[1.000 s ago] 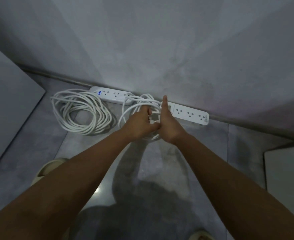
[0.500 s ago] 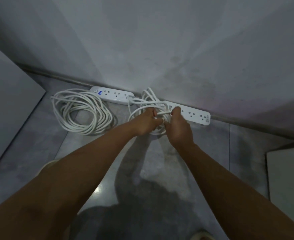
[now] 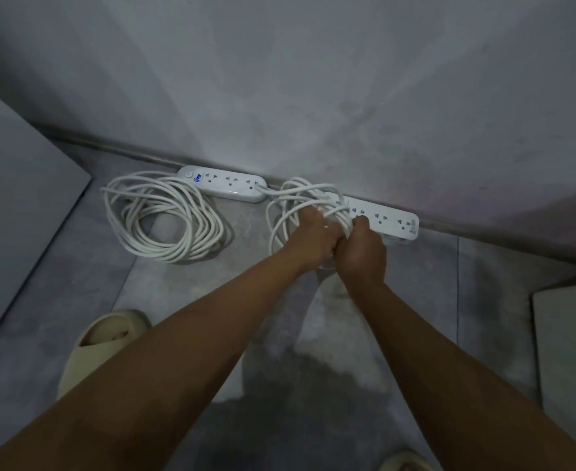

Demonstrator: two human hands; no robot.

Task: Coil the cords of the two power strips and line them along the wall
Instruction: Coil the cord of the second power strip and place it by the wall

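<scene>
Two white power strips lie along the foot of the grey wall. The left strip (image 3: 223,187) has its cord (image 3: 159,217) coiled on the floor beside it. The right strip (image 3: 387,219) lies further right, partly hidden by my hands. Its cord (image 3: 288,207) is gathered in loose loops in front of its left end. My left hand (image 3: 315,237) is closed around these loops. My right hand (image 3: 361,248) grips the same bundle right next to it, knuckles touching the left hand.
A beige slipper (image 3: 101,341) stands on the grey tiled floor at the lower left, and the tip of another (image 3: 403,462) shows at the bottom. A grey panel (image 3: 18,215) leans at the left. A pale board (image 3: 572,345) lies at the right.
Both hands have stayed on the right cord bundle. The right hand went from thumb raised to closed on the loops. The loops have been drawn tighter toward the right strip.
</scene>
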